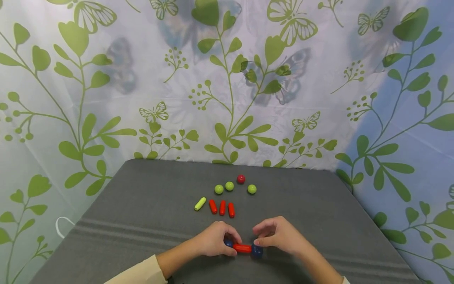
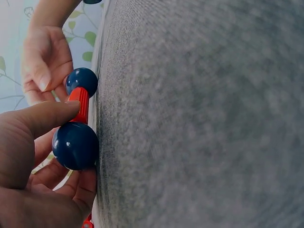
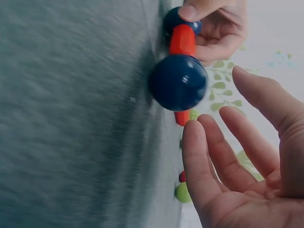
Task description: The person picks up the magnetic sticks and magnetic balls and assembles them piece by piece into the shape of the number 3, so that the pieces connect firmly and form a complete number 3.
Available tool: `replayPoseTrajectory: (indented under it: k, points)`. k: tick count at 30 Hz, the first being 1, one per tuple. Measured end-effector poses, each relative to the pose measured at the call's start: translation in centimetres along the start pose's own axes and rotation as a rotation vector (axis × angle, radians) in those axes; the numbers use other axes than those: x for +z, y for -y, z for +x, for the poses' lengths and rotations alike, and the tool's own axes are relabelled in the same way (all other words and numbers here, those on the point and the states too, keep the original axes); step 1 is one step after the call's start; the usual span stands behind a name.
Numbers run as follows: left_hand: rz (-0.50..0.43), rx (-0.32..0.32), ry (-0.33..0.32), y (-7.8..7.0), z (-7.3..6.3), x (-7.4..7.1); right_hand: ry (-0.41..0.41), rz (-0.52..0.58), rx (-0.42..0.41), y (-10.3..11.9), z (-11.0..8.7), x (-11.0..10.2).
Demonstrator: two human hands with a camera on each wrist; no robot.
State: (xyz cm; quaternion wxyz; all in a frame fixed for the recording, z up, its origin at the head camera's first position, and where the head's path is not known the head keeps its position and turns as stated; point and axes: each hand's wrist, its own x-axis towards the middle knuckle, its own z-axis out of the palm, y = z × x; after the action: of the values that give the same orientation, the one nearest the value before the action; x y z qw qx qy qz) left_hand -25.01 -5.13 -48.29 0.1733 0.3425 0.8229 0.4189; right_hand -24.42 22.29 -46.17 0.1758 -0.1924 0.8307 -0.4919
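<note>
Close to the front of the grey table lies a red ribbed rod [image 1: 242,248] with a blue ball on each end. My left hand [image 1: 216,238] grips this piece at its left end, its thumb along the rod and its fingers around the left blue ball [image 2: 76,146]. The right blue ball [image 3: 179,82] is at the other end of the rod. Just beside it is my right hand [image 1: 281,235], fingers spread and loosely bent. The right wrist view shows a gap between these fingertips and the ball, and nothing in the palm.
Beyond the hands, several short rods lie in a row: a yellow-green rod [image 1: 200,204] and red rods [image 1: 222,208]. Farther back sit green balls [image 1: 229,185] and a red ball [image 1: 241,179]. A leaf-patterned curtain [image 1: 227,98] hangs behind the grey table [image 1: 159,189].
</note>
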Motion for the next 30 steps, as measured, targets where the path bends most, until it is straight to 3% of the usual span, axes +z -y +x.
replayPoseTrajectory:
  k: [13,15,17,20,22,24,30]
  points:
    - [0.014,-0.011,0.017,0.4,0.1,-0.1,-0.016,-0.069,-0.028,1.8,4.6,-0.6]
    - [0.017,0.002,0.032,1.3,0.4,0.0,-0.019,-0.083,-0.031,2.1,5.3,-0.6]
    - [0.037,0.045,0.038,3.2,1.0,0.5,-0.020,-0.098,-0.031,2.5,5.9,-0.6]
    - [0.036,0.086,0.057,4.4,1.4,0.7,-0.011,-0.118,-0.030,3.1,6.6,-0.6]
    - [0.015,0.091,0.053,4.1,1.3,0.7,-0.004,-0.139,-0.039,3.5,7.2,-0.6]
    - [-0.017,0.062,0.056,2.5,0.8,0.2,-0.002,-0.172,-0.056,3.7,7.9,-0.7]
    - [0.019,0.019,0.010,0.4,0.2,0.1,-0.004,-0.284,-0.052,3.9,9.8,-0.7]
